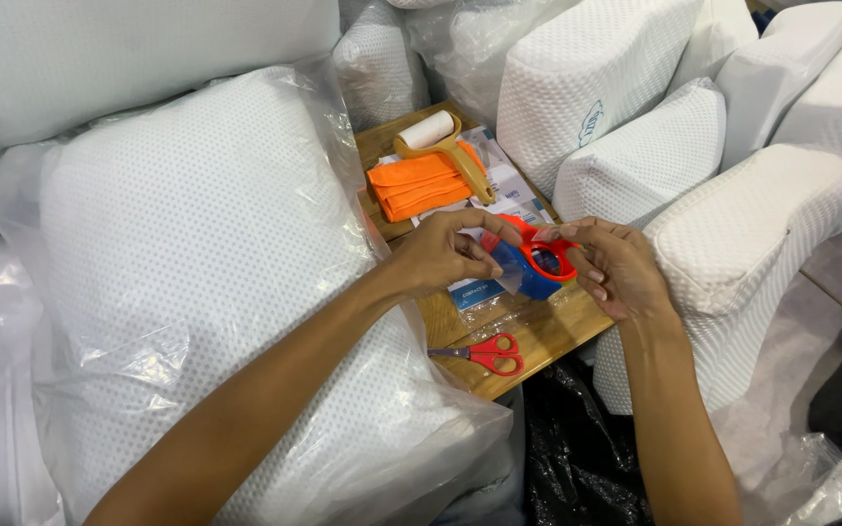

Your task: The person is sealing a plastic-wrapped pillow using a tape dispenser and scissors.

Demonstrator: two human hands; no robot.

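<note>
My left hand (445,255) & right hand (614,268) both grip the red-blue tape holder (536,265) tight, just above the worktop (550,329). Red scissors (484,353) lie near, bagged pillow (207,282) on my left.

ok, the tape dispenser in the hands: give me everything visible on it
The tape dispenser has a red plastic frame that loops in a ring around a blue part, likely the roll or its core. It is held just above the wooden table, over some printed papers. The left hand and right hand close on it from either side; a clear strip of tape runs toward the left fingers. Its far side is hidden.
</note>
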